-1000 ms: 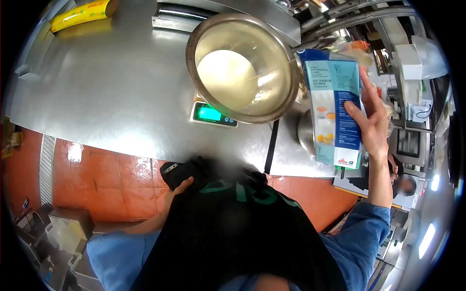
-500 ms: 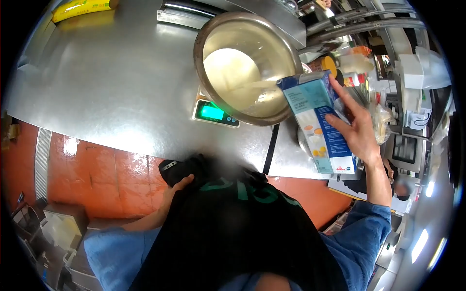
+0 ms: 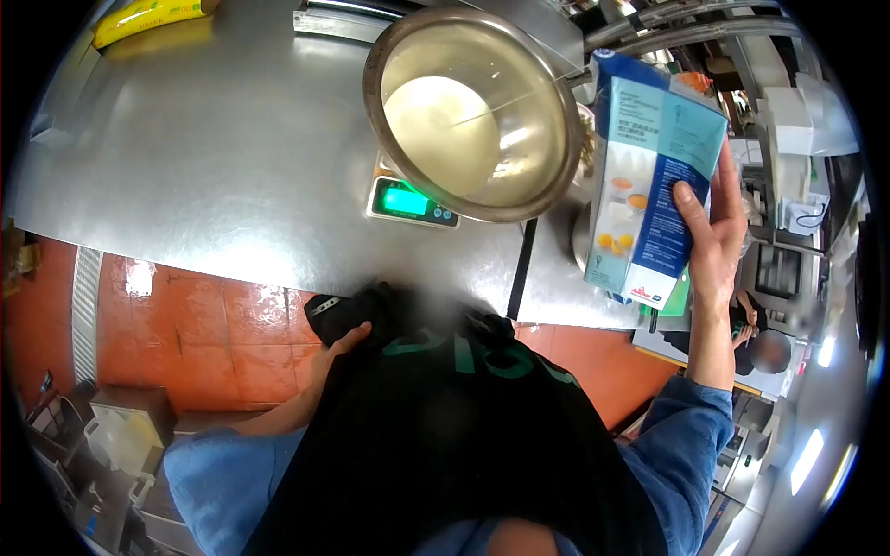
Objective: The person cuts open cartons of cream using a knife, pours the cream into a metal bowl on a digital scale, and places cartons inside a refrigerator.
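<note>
My right hand (image 3: 714, 232) is closed around a blue and white cream carton (image 3: 640, 176), with its thumb across the printed side. The carton stands nearly upright, just right of a large metal mixing bowl (image 3: 556, 167). Pale cream (image 3: 436, 125) pools in the bowl, and a thin streak of it runs toward the rim. Under the bowl is a digital scale (image 3: 408, 200) with a lit green display. Low at my waist, my left hand (image 3: 345, 345) is closed on a black object (image 3: 343, 317) with a small silver plate. Most of its fingers are hidden.
A steel worktable (image 3: 232, 148) spans the front. On its far left lies a yellow packet (image 3: 153, 20). Jars and packages crowd the right side behind the carton. A person (image 3: 756, 343) is farther off at right. The red tiled floor (image 3: 213, 324) looks wet.
My right hand has moved the carton up and right, away from the bowl, and turned it from tilted to more upright. The pouring stream has thinned to a streak. My left hand stays put.
</note>
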A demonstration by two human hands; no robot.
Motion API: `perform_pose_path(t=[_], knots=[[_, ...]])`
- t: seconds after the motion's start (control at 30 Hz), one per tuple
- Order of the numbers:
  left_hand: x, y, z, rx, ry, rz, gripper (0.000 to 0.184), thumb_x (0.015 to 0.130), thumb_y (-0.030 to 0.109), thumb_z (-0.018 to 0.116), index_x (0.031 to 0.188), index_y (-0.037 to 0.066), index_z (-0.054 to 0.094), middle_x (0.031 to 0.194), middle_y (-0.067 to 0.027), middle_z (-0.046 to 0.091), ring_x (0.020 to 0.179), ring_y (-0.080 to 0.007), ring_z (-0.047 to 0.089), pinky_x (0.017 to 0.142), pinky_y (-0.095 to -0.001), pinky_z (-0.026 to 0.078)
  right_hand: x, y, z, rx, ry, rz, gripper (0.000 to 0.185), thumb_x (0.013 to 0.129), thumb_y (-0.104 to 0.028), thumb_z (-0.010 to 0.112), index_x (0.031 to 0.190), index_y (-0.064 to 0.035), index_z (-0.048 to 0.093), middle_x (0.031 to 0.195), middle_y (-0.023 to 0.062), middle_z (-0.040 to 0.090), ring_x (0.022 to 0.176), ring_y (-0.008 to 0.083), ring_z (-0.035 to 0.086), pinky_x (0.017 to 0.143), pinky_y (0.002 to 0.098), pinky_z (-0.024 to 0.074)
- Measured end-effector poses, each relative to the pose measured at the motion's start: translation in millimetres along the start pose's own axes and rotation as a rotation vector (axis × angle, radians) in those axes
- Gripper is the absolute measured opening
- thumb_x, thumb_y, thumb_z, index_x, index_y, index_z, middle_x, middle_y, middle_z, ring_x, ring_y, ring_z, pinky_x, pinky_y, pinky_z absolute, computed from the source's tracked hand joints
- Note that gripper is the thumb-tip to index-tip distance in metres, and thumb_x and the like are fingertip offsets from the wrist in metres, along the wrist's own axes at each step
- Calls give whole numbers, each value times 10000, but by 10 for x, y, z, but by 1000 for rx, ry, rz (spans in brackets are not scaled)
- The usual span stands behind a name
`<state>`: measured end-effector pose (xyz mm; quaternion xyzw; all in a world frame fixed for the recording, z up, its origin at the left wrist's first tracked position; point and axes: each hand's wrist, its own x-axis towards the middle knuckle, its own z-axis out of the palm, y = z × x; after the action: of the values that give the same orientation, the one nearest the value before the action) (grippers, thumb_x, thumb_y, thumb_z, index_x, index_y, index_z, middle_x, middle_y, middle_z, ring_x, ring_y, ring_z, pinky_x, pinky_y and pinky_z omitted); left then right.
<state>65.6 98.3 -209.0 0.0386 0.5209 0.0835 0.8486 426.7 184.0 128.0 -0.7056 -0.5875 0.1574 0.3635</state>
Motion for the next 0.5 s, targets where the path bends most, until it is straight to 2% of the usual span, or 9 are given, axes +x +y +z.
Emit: perform_pose_path(t=[0.1, 0.2, 0.3, 0.4, 0.5], knots=[[9, 6, -6, 11, 4, 0, 724, 763, 464, 725, 1252, -36, 535, 1114, -126, 625, 969, -220, 602, 856, -290, 481, -48, -56, 0, -63, 7, -33, 720, 854, -58, 645, 1482, -88, 294, 1199, 148, 602, 1085, 181, 580, 966, 313, 430], [41, -29, -19, 14, 5, 6, 724, 763, 463, 724, 1254, -35, 533, 1115, -126, 624, 970, -220, 603, 856, -292, 481, -82, -43, 11, -99, 29, -82, 728, 857, -150, 682, 1464, -23, 299, 1318, 197, 518, 1189, 223, 518, 995, 325, 416], [66, -62, -47, -2, -9, 20, 718, 770, 456, 718, 1262, -29, 524, 1125, -124, 619, 978, -222, 602, 857, -296, 483, -176, 21, -8, -51, 99, -21, 723, 855, -116, 681, 1460, -9, 299, 1333, 179, 501, 1190, 212, 506, 1000, 311, 401], [-27, -4, 28, -35, -25, 24, 693, 779, 443, 713, 1258, -21, 525, 1123, -119, 617, 971, -217, 601, 850, -294, 486, -239, 57, 25, -18, 269, -63, 693, 862, -85, 668, 1448, 6, 309, 1326, 150, 496, 1164, 189, 505, 984, 301, 408], [-188, 113, 175, -48, -12, 13, 654, 788, 430, 709, 1238, -13, 540, 1092, -109, 624, 953, -206, 601, 842, -287, 488, -263, 69, 87, 93, 460, -167, 552, 890, -36, 622, 1381, 16, 375, 1244, 107, 531, 1088, 150, 523, 935, 272, 429]])
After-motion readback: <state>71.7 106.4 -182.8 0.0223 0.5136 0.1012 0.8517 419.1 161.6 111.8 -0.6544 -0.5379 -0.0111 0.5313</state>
